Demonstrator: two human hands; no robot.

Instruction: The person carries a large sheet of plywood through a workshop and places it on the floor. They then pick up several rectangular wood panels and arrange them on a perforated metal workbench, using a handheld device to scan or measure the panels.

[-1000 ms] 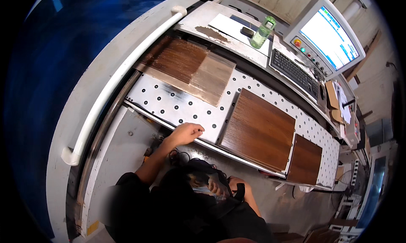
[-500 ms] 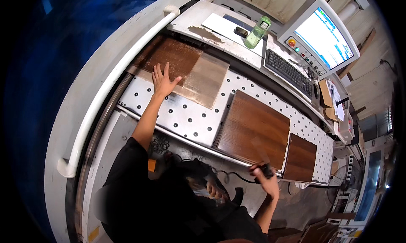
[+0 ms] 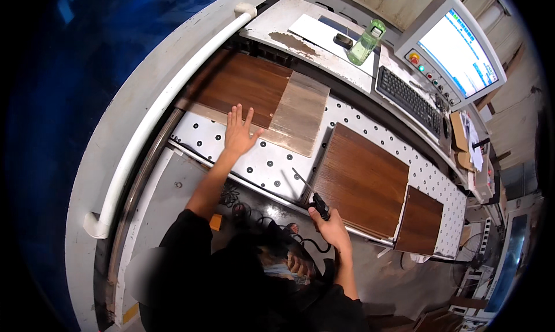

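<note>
My left hand (image 3: 238, 134) is spread flat, fingers apart, over the front edge of a dark brown wood-grain board (image 3: 245, 80). A paler greyish board (image 3: 302, 109) shows along that board's front and right side. In my right hand (image 3: 335, 231) is a black air blow gun (image 3: 320, 206), its thin nozzle angled up and left over the white table (image 3: 272, 156) dotted with black round studs. A larger brown board (image 3: 364, 179) lies just right of the nozzle, and a smaller brown board (image 3: 420, 221) sits beyond it.
A white rail (image 3: 167, 109) curves along the left. Behind the table, a ledge holds a green bottle (image 3: 366, 43), a keyboard (image 3: 409, 102) and a monitor (image 3: 459, 49) with buttons below. A black coiled hose (image 3: 315, 243) hangs at the table's front.
The pale dust on the left brown board is gone. My right hand has swung left with the air blow gun, from the large board's front edge. My left hand stays at the left board.
</note>
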